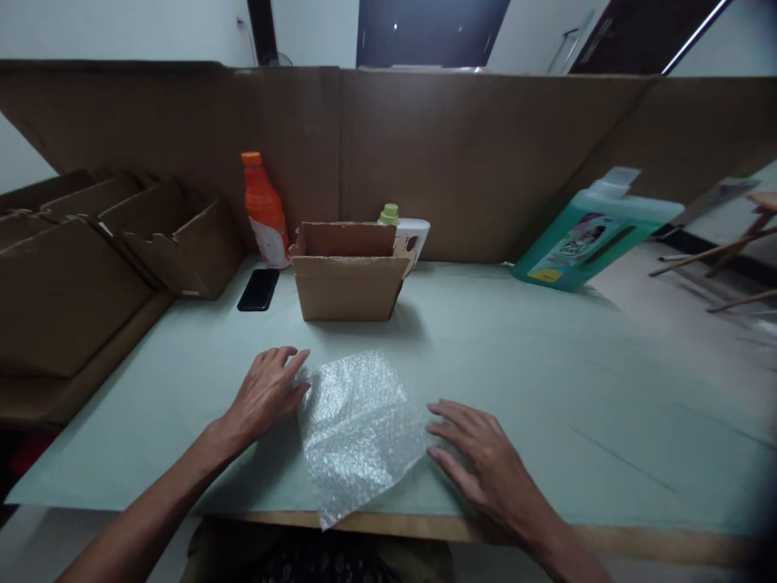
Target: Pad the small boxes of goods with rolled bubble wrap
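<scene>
A clear sheet of bubble wrap (364, 429) lies on the pale green table cover between my hands, one corner hanging over the front edge. My left hand (267, 393) is at its upper left side, fingers apart, the fingertips close to the sheet's edge. On the other side my right hand (479, 449) has its fingers spread, with the tips at or just beside the sheet's right corner. Neither hand grips it. Behind the sheet stands an open cardboard box (349, 287). Just left of the box a black phone (258, 290) lies flat.
An orange bottle (265, 214) stands at the back left, and a white bottle with a green cap (416, 235) is partly hidden behind the box. A large green jug (583, 243) stands back right. Several cardboard bins (182, 243) line the left. A cardboard wall (473, 162) closes the back.
</scene>
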Tool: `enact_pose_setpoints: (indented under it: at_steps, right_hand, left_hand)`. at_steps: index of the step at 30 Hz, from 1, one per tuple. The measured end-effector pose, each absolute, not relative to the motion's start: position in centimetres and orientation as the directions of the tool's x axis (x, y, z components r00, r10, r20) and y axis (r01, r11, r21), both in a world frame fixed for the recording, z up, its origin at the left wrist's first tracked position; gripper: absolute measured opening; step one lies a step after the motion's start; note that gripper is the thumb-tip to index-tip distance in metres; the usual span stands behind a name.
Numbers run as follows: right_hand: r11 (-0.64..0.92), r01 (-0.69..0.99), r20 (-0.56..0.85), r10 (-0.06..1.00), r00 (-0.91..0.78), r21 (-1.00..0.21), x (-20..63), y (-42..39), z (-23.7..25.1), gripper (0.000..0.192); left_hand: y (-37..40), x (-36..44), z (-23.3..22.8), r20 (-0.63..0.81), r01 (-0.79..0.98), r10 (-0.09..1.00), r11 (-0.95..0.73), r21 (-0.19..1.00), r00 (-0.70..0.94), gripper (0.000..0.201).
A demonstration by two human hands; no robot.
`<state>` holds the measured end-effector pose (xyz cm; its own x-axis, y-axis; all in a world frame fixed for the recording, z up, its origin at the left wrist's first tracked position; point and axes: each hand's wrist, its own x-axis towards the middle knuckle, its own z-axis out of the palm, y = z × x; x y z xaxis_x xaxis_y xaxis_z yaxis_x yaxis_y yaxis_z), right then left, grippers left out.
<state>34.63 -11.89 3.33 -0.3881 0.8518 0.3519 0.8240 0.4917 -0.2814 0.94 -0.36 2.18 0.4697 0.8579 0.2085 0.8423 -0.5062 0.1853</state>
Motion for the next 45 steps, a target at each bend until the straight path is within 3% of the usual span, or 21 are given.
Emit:
enact_pose_setpoints:
  at_steps: [4, 8, 11, 15, 20, 23, 27, 31, 36, 40, 45]
  right_hand:
    - [0.503, 0.79, 0.301, 0.859, -0.414, -0.35, 33.3, -9.7, 4.2, 0.022]
    - [0.527, 0.792, 0.192, 0.85, -0.491, -0.309, 29.4, -7.3, 3.2, 0.024]
    - [0.532, 0.797, 0.125, 0.845, -0.519, -0.286, 28.7, -7.9, 1.7, 0.032]
    - [0.534, 0.783, 0.186, 0.846, -0.5, -0.32, 31.2, -11.8, 1.4, 0.031]
    - [0.579, 0.763, 0.139, 0.813, -0.565, -0.286, 33.1, -15.1, 1.6, 0.049]
    - [0.606, 0.746, 0.208, 0.795, -0.569, -0.276, 31.9, -14.8, 0.8, 0.045]
    - [0.551, 0.687, 0.334, 0.834, -0.438, -0.474, 30.6, -13.3, 1.4, 0.031]
    - [0.345, 0.643, 0.203, 0.937, -0.286, -0.684, 30.7, -12.4, 3.5, 0.019]
    - [0.197, 0.644, 0.069, 0.973, -0.219, -0.739, 30.8, -12.2, 3.2, 0.041]
    - [0.138, 0.716, 0.088, 0.99, -0.107, -0.684, 30.3, -10.5, 1.6, 0.04]
    - [0.235, 0.904, 0.248, 0.957, -0.15, -0.358, 30.3, -8.5, -0.3, 0.048]
  left_hand:
    - [-2.6, 2.6, 0.9, 0.277, 0.678, 0.738, -0.675, 0.291, 0.615, 0.045]
    - [-2.6, 4.6, 0.5, 0.174, 0.581, 0.647, -0.751, 0.316, 0.742, 0.052]
    - [-1.2, 4.6, 0.8, 0.111, 0.558, 0.624, -0.753, 0.35, 0.773, 0.053]
    - [-1.0, 2.8, 1.7, 0.075, 0.547, 0.622, -0.734, 0.404, 0.78, 0.059]
    - [-5.7, 0.0, 2.9, 0.038, 0.51, 0.628, -0.664, 0.547, 0.777, 0.061]
    - [-8.9, -0.4, 2.4, -0.022, 0.52, 0.621, -0.636, 0.57, 0.784, 0.067]
    - [-10.8, -0.4, 0.8, 0.082, 0.534, 0.669, -0.655, 0.534, 0.739, 0.067]
    - [-10.4, -1.1, 0.5, 0.243, 0.53, 0.802, -0.555, 0.641, 0.546, 0.04]
    - [-8.2, -1.2, 2.0, 0.12, 0.517, 0.918, -0.317, 0.796, 0.378, 0.022]
    - [-5.7, -0.6, 1.6, 0.12, 0.625, 0.932, -0.32, 0.712, 0.341, 0.028]
    - [-3.3, 0.0, -1.0, 0.154, 0.799, 0.916, -0.398, 0.451, 0.37, 0.038]
